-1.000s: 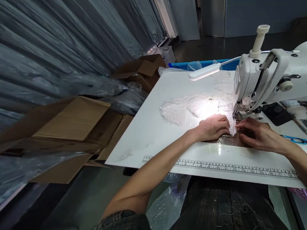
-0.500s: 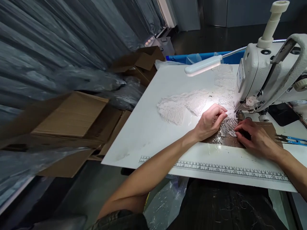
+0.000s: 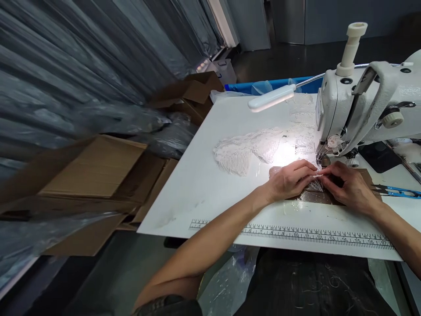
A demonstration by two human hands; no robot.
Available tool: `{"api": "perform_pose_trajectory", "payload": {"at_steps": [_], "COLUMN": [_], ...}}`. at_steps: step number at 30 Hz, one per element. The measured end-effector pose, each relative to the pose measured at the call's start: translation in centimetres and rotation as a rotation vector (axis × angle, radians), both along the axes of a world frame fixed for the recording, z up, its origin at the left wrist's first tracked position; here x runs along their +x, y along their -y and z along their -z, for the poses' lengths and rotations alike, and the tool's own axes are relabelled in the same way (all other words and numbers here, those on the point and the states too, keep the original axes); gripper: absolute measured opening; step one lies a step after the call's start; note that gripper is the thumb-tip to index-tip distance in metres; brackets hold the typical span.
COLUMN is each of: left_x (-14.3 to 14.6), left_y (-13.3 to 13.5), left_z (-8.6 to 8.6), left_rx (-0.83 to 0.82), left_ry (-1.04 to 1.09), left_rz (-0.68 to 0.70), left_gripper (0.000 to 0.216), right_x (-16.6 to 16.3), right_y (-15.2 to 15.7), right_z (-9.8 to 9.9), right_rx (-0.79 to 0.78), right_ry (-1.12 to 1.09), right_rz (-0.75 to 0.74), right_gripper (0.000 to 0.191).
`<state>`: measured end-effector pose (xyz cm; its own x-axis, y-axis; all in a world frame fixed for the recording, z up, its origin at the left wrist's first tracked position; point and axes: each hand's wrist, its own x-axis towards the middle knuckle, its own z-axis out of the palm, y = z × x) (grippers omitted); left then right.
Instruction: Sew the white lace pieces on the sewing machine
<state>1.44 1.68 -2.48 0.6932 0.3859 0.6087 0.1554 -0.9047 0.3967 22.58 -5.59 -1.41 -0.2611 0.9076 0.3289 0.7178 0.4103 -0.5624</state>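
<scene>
White lace trim (image 3: 243,151) lies across the sewing table (image 3: 210,188) and runs up to the needle area of a white sewing machine (image 3: 332,109). Just in front of the presser foot, my left hand (image 3: 294,179) pinches the lace between thumb and fingers. Close against it from the right, my right hand (image 3: 350,186) pinches the same lace, fingertips nearly meeting the left ones. A short end of lace hangs below the fingers over a brown taped patch (image 3: 329,198) on the table. The fingertips partly hide the gripped edge.
A lit lamp bar (image 3: 272,98) hangs over the lace. Blue-handled thread snips (image 3: 399,192) and a black pad (image 3: 379,156) lie right of my right hand. A printed ruler (image 3: 296,233) follows the front edge. Open cardboard boxes (image 3: 95,166) stand at the left.
My left hand has moved right and down to the lace end, now beside my right hand, and grips it there. The view has shifted slightly.
</scene>
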Motion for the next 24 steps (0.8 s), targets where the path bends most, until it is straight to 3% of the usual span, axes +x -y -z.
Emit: {"api": "perform_pose_trajectory", "payload": {"at_steps": [3, 8, 16, 24], "left_x": [-0.1, -0.2, -0.3, -0.2], "left_y": [-0.7, -1.1, -0.2, -0.1], "left_z": [0.0, -0.3, -0.2, 0.0], "left_rx": [-0.153, -0.277, -0.037, 0.075], "left_ry": [0.058, 0.13, 0.006, -0.29], "left_rz": [-0.019, -0.078, 0.04, -0.002], "left_gripper": [0.022, 0.023, 0.022, 0.025], "right_x": [0.8, 0.9, 0.5, 0.2], "right_y": [-0.1, 0.1, 1.9, 3.2], "right_z": [0.4, 0.6, -0.2, 0.0], "right_rx": [0.035, 0.065, 0.125, 0.126], "right_ry": [0.194, 0.369, 0.403, 0.512], "right_rz": [0.051, -0.079, -0.114, -0.066], "right_gripper": [0.036, 0.036, 0.034, 0.037]}}
